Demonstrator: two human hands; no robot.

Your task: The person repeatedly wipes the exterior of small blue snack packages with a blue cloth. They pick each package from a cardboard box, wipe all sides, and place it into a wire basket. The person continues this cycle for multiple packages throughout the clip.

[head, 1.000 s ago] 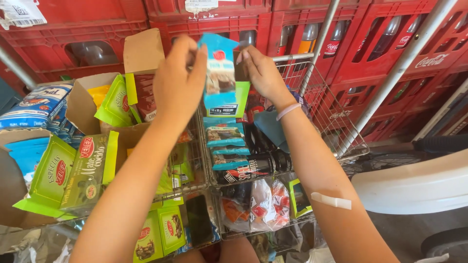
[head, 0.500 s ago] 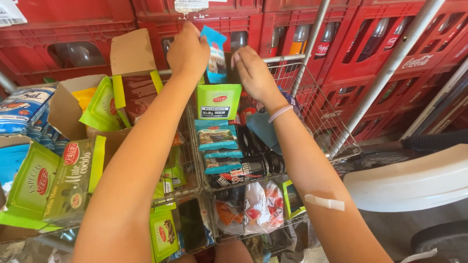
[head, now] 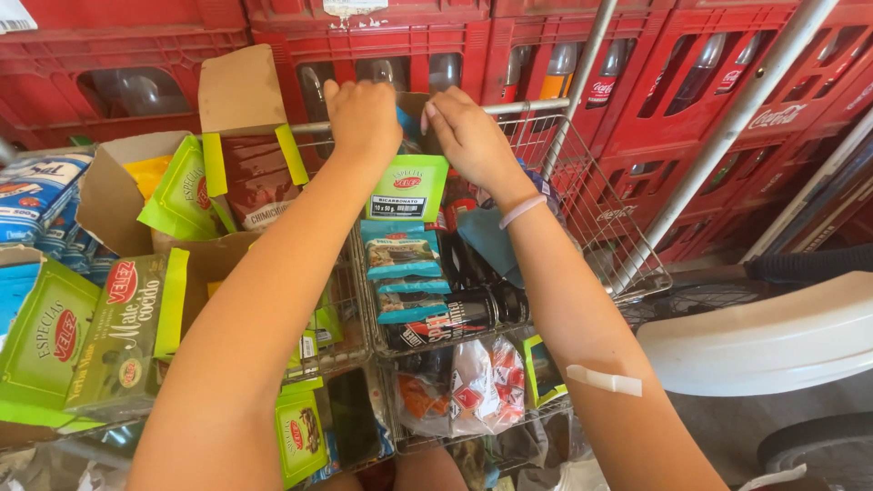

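The green card of packets [head: 407,186] hangs at the top of the wire rack [head: 582,195], with blue packets [head: 400,255] just below it. Your left hand [head: 364,118] and right hand [head: 468,136] both pinch its top edge, fingers closed on it. Red bottle crates [head: 637,82] stand behind.

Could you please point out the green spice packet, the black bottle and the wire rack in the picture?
green spice packet [head: 406,186], head view, centre of its front.
black bottle [head: 455,318], head view, its body.
wire rack [head: 582,195], head view, right side mesh.
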